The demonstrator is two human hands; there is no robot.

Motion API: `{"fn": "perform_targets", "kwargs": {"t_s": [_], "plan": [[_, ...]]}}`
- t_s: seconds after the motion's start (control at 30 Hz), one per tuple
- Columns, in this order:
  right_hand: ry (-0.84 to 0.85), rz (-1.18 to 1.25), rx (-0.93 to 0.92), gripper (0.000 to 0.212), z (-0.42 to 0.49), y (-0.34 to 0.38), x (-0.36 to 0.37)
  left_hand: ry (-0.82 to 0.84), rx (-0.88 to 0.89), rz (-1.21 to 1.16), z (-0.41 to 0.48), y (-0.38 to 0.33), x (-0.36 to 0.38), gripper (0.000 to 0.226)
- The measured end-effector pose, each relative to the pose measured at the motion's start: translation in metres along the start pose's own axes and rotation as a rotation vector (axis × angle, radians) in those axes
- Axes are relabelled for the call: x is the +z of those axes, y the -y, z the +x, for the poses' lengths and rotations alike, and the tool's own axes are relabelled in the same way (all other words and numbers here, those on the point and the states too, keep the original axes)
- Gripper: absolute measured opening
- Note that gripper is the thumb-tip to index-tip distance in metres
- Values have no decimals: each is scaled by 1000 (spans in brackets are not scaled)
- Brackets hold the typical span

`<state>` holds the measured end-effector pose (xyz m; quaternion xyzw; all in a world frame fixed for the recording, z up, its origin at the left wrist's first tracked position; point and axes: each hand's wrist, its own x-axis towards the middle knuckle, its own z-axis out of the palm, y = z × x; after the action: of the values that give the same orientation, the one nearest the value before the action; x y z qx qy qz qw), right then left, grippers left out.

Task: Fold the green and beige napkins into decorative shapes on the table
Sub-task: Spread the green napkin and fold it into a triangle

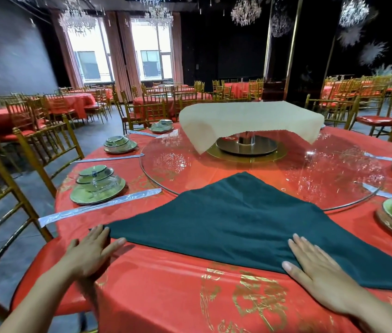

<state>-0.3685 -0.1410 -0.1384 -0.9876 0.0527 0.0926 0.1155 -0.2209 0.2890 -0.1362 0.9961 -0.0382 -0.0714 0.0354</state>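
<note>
I see the dark green cloth napkin (233,219) lying flat as a wide triangle on the round table with red and gold cloth (166,284). Its far tip lies over the rim of the clear glass turntable (334,179) and its long edge is near me. My left hand (91,253) lies flat with straight fingers at the left corner, and my right hand (320,277) presses flat on the near edge at the right. The beige cloth napkin (250,118) hangs draped above the turntable centre, far from both hands.
</note>
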Motion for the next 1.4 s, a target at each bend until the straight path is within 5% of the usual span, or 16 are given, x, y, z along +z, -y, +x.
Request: {"fn": "perform_targets", "kwargs": {"t_s": [0.1,0.33,0.5,0.67,0.9,1.13,1.4], "plan": [[-120,14,11,138,6,-8,12,-18,5,-4,4,5,1,66],[-66,-1,-19,141,4,-3,6,-198,-15,-26,24,18,-19,32],[-79,90,7,146,5,-6,-6,-162,-59,14,49,15,-30,24],[-423,41,269,52,30,-56,-19,-88,-101,-78,63,17,-34,24],[-375,194,472,31,66,-97,-37,-172,-99,-310,62,12,-30,9],[-369,466,441,39,82,-84,-52,-289,-88,-543,61,22,-20,32],[-392,525,404,46,83,-88,-52,-311,-107,-573,54,33,-16,24]]}}
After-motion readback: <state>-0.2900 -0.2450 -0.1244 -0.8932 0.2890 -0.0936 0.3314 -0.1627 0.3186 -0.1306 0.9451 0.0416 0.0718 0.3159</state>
